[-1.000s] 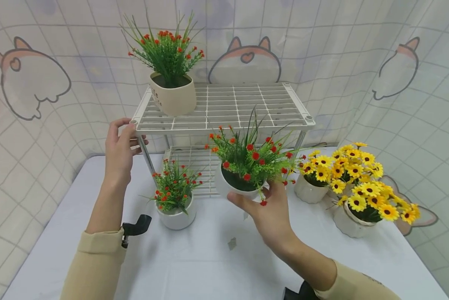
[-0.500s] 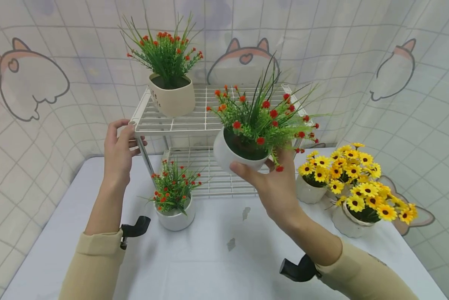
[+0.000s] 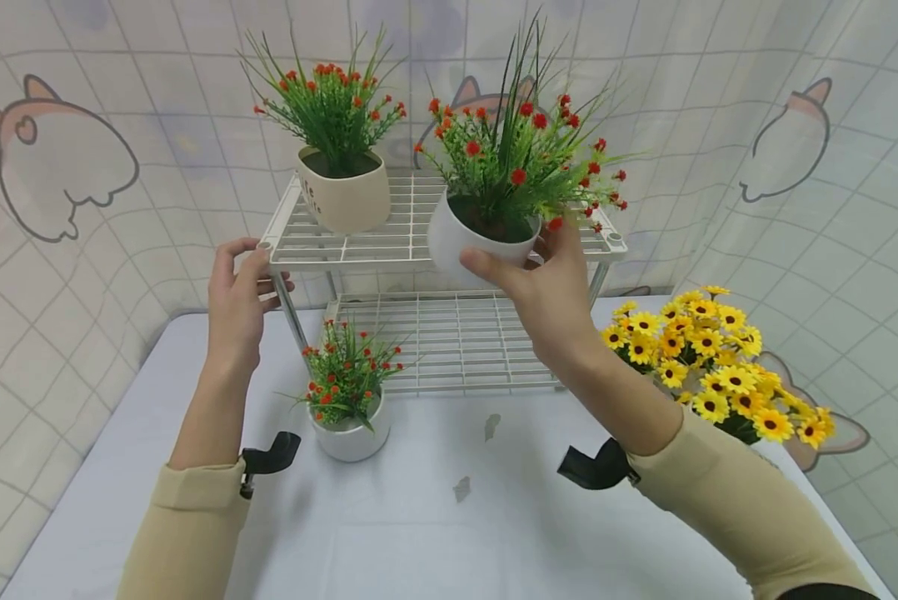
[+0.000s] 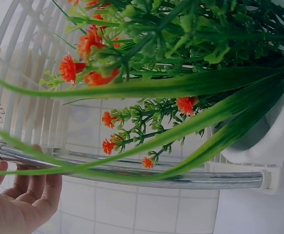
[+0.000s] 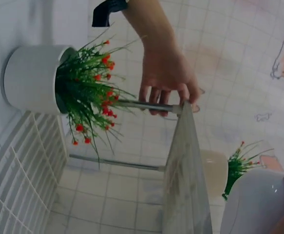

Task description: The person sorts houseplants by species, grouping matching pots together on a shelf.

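My right hand (image 3: 550, 304) grips a round white flowerpot (image 3: 479, 248) with grass and red flowers, thumb in front. The pot is slightly tilted at the top shelf's front edge; whether it touches the wires I cannot tell. With my left hand (image 3: 236, 304) I hold the front left corner of the two-tier white wire rack (image 3: 449, 329), fingers by its metal post (image 4: 132, 168). A cream pot (image 3: 347, 196) of red flowers stands on the top shelf's left. Below, a small white pot (image 3: 353, 433) with red flowers stands on the table before the lower shelf.
On the right of the white-covered table (image 3: 419, 550) stand potted yellow flowers (image 3: 707, 358), their pots partly hidden by my right arm. A tile-patterned curtain (image 3: 666, 108) hangs behind the rack.
My right hand has raised the round white flowerpot from before the lower shelf to the top shelf's height, and the pot is more upright. My left hand has stayed at the rack's corner.
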Demonstrator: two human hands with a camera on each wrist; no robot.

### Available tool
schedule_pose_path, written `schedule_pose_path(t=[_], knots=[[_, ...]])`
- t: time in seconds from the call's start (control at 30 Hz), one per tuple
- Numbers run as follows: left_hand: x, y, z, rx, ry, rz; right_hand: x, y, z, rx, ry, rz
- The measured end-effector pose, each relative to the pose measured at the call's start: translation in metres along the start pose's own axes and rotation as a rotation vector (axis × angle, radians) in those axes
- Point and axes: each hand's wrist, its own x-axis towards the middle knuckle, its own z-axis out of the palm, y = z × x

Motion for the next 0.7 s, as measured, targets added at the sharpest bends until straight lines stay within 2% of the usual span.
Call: schedule_pose_path(t=[0.13, 0.33, 0.57, 0.7], knots=[[0.0, 0.0, 0.0, 0.006, -0.001, -0.005, 0.014, -0.002, 0.004, -0.013, 0.004, 0.049], [0.0, 0.0, 0.0, -0.005, -0.001, -0.005, 0.033, -0.003, 0.012, -0.091, 0.03, 0.069], [-0.001, -0.001, 0.0, 0.01, 0.002, -0.009, 0.055, 0.004, 0.023, -0.18, 0.037, 0.094], [-0.001, -0.001, 0.001, 0.015, 0.004, 0.003, 0.066, 0.009, 0.027, -0.231, 0.049, 0.139]])
